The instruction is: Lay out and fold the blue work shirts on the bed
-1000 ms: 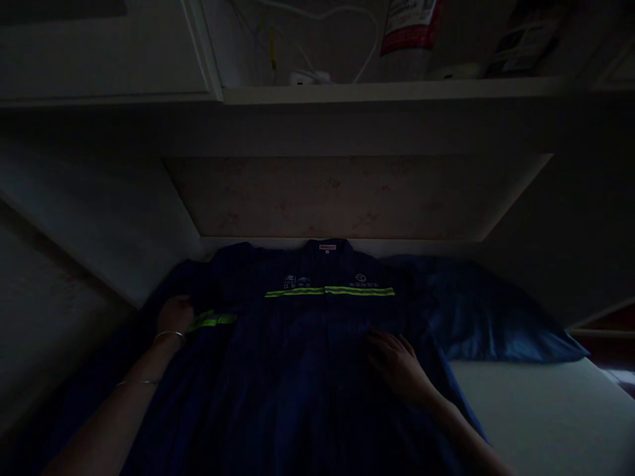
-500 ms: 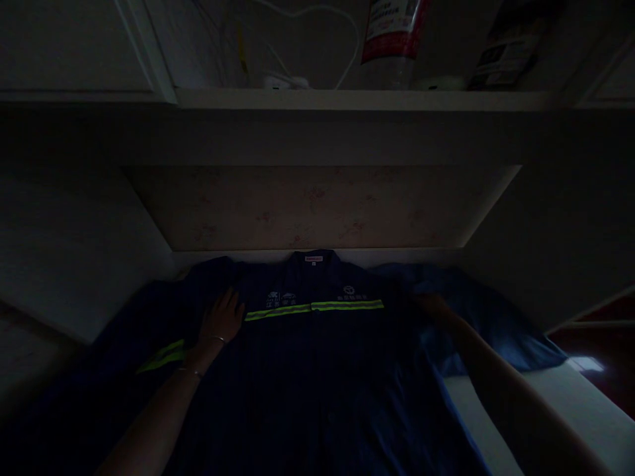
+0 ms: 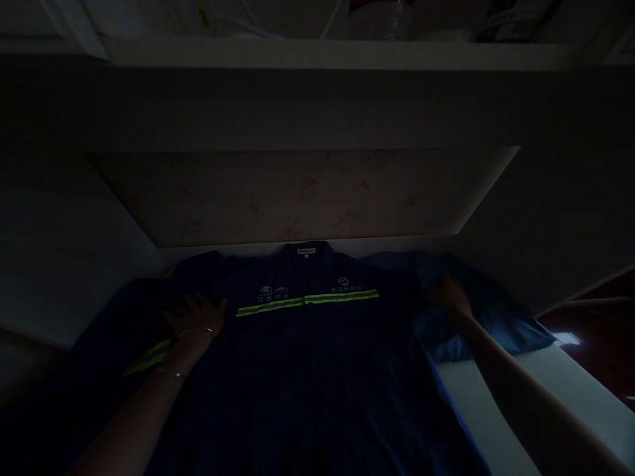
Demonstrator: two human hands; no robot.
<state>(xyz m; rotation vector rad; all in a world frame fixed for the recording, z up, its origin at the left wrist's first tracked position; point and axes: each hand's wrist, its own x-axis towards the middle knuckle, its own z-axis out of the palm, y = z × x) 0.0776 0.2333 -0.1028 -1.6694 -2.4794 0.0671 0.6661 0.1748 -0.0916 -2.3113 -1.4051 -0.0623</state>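
A dark navy work jacket (image 3: 278,357) lies front up and spread out, its collar toward the wall. It has a yellow-green reflective stripe and pale printed logos across the chest. My left hand (image 3: 196,317), with two thin bracelets on the wrist, rests open on the jacket between the chest and the left-side sleeve, fingers spread. Over the right-side sleeve (image 3: 496,324), near the shoulder, is my right hand (image 3: 450,297); its fingers are dark and blurred, so its grip cannot be made out.
The jacket lies on a pale surface (image 3: 471,403) inside a dim recess. A flower-patterned panel (image 3: 302,198) stands behind it. Overhead runs a shelf edge (image 3: 327,54) with a red-labelled bottle (image 3: 381,20) and a dark container (image 3: 516,20) on it.
My left hand has slid left across the jacket, away from the chest stripe, fingers spreading. The right hand has shifted right along the sleeve. The view has tilted slightly down.
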